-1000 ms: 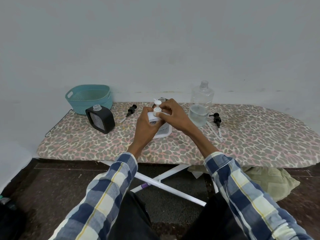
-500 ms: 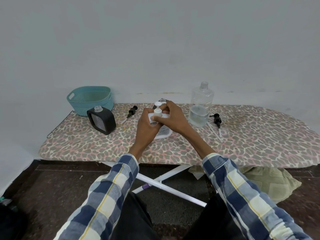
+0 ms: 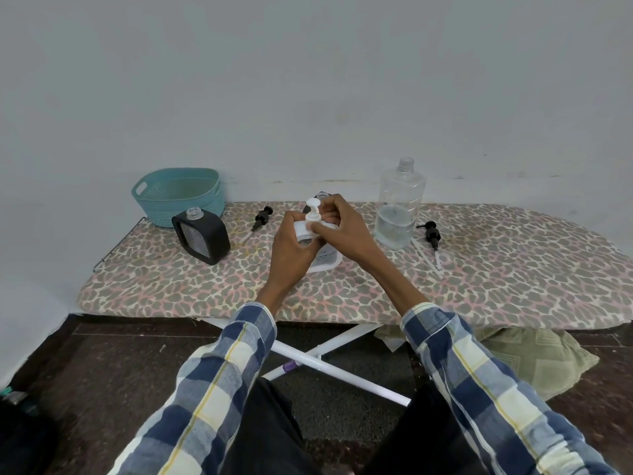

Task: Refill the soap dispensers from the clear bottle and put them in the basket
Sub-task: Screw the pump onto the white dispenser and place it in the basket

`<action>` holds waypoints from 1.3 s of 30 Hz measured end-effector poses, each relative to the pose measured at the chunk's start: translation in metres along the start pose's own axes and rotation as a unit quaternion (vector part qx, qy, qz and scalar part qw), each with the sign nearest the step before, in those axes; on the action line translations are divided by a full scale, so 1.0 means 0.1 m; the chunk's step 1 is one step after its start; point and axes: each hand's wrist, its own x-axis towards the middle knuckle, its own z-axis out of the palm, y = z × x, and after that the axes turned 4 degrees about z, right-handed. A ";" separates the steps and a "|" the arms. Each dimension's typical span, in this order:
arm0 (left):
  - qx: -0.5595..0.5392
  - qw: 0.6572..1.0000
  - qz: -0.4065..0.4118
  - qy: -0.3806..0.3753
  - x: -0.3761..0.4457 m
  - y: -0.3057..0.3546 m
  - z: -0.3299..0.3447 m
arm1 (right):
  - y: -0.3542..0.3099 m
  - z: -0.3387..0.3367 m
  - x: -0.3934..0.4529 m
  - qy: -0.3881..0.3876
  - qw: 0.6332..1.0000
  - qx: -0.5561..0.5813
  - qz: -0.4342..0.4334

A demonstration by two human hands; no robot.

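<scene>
At the middle of the ironing board a white soap dispenser (image 3: pixel 325 260) stands tilted, its body wrapped by my left hand (image 3: pixel 293 250). My right hand (image 3: pixel 342 231) pinches the collar of its white pump (image 3: pixel 312 209) from the right. A black dispenser (image 3: pixel 202 238) with an uncapped neck stands to the left, apart from both hands. The clear bottle (image 3: pixel 399 207), uncapped and about a third full, stands to the right. The teal basket (image 3: pixel 178 195) sits at the back left. Part of another dark dispenser (image 3: pixel 322 194) shows behind my hands.
Two loose black pumps lie on the leopard-print board (image 3: pixel 513 269): one (image 3: pixel 259 221) between the black dispenser and my hands, one (image 3: pixel 431 236) right of the clear bottle. A wall rises just behind the board. A green cushion (image 3: pixel 534 354) lies on the floor below right.
My right hand's fingers have turned around the white pump's collar while the left hand kept the dispenser body in place. The pump head now points more upward.
</scene>
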 end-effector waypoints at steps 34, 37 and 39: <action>-0.028 0.999 0.000 0.028 -0.05 0.02 0.05 | 0.01 0.09 0.01 0.032 0.999 -0.031 0.001; -0.030 0.999 0.000 0.026 -0.04 0.03 0.04 | 0.00 0.08 0.02 0.021 0.999 -0.031 0.004; -0.030 0.999 0.002 0.025 -0.04 0.02 0.04 | 0.01 0.02 0.02 0.000 0.999 -0.032 0.005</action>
